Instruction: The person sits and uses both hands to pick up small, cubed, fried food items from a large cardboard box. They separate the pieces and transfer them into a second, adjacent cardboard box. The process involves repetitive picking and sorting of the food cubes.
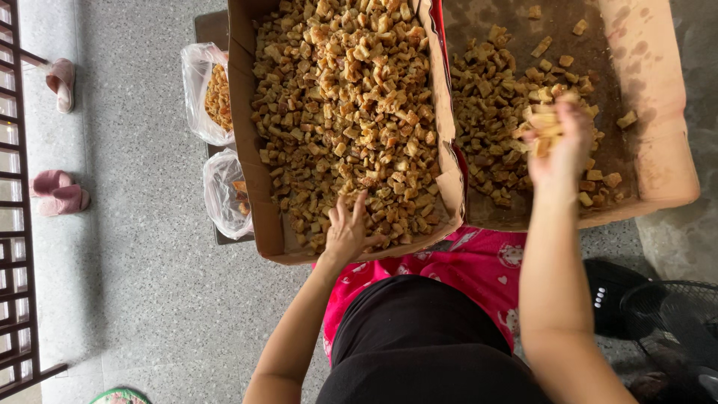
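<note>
Fried pieces (pixel 544 123): a heap cupped in my right hand (pixel 557 146), fingers curled around it, over the sparse right box (pixel 666 112). Left hand (pixel 348 232) rests fingers spread, empty, on the near edge of the full left box (pixel 243 135). Cardboard wall between boxes. Plastic bags (pixel 202 90) lie further left on the floor.
</note>
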